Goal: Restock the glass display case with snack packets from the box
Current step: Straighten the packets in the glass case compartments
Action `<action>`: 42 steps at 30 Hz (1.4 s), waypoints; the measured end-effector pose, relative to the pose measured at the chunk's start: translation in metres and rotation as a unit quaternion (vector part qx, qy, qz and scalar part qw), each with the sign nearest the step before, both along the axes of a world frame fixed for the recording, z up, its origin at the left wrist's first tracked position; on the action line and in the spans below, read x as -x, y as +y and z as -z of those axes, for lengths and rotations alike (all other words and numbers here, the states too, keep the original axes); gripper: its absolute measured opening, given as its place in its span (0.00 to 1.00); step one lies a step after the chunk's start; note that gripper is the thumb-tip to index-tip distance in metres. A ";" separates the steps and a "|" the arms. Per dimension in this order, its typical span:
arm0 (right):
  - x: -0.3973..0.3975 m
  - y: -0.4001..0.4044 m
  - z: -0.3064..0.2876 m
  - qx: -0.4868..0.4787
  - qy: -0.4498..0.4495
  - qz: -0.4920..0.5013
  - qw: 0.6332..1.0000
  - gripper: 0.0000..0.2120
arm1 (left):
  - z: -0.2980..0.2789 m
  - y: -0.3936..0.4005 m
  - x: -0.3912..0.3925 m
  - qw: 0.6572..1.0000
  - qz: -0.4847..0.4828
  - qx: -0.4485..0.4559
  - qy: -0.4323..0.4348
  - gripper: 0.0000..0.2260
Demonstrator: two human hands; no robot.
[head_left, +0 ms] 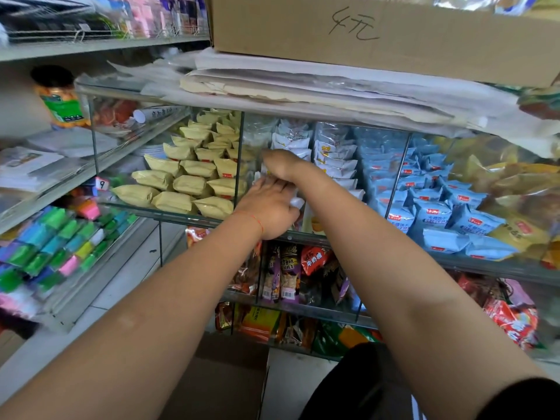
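Both my hands reach into the middle compartment of the glass display case (241,153), which holds stacked white snack packets (330,153). My left hand (268,207) grips white packets at the compartment's front, one corner showing beside my thumb. My right hand (280,165) is just above it, fingers curled down onto the same packets; its fingertips are hidden. The left compartment holds yellow packets (188,174), the right one blue packets (436,204). A brown cardboard box (212,380) lies low in front of me.
A large cardboard box (378,28) and paper stacks sit on top of the case. Lower glass shelves (303,307) hold colourful snack bags. Shelving on the left carries coloured packs (60,237) and a jar (59,98). Orange-yellow bags (515,189) fill the far right.
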State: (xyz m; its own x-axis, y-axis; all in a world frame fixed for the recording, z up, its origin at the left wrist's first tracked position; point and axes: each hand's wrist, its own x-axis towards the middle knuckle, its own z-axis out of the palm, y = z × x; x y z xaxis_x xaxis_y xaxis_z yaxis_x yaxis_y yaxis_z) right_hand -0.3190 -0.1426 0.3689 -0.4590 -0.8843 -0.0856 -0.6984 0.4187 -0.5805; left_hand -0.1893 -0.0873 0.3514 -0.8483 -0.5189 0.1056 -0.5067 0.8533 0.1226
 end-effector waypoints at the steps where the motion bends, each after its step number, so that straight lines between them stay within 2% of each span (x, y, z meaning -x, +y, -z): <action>1: -0.008 0.014 -0.011 0.001 0.017 0.003 1.000 0.19 | 0.000 0.000 0.000 1.000 0.000 -0.004 0.002 0.27; 6: -0.012 0.050 -0.037 -0.031 0.058 0.038 0.997 0.18 | -0.002 0.002 0.000 1.000 -0.009 -0.015 -0.009 0.28; 16: -0.006 0.027 -0.042 0.036 -0.095 0.093 0.991 0.20 | -0.003 0.000 0.005 0.999 -0.033 -0.041 -0.002 0.26; 21: 0.010 0.022 -0.048 0.081 -0.082 0.141 0.983 0.22 | 0.000 0.002 0.004 0.999 -0.028 -0.022 -0.004 0.27; 26: 0.007 0.014 -0.048 0.047 -0.088 0.133 0.986 0.21 | 0.001 0.001 0.004 0.999 -0.028 -0.020 -0.002 0.27; 30: 0.004 0.009 -0.048 0.009 -0.055 0.113 0.992 0.20 | 0.000 0.001 0.004 0.999 -0.027 -0.022 0.003 0.27; 36: 0.009 0.011 -0.051 0.014 -0.063 0.118 0.991 0.20 | 0.000 0.003 0.004 0.999 -0.023 -0.023 0.001 0.27; 40: 0.004 0.006 -0.051 0.000 -0.025 0.102 0.994 0.19 | 0.000 0.002 0.004 0.999 -0.023 -0.023 0.006 0.27; 42: 0.003 0.006 -0.049 -0.016 0.021 0.066 0.997 0.18 | 0.000 0.002 0.004 0.999 -0.022 -0.024 0.011 0.27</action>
State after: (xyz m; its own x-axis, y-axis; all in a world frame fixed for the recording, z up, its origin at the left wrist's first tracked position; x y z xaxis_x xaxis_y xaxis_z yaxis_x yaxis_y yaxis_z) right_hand -0.3217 -0.1370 0.4182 -0.5753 -0.8128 -0.0917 -0.6592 0.5271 -0.5363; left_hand -0.1934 -0.0855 0.3510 -0.8220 -0.5611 0.0971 -0.5410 0.8228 0.1742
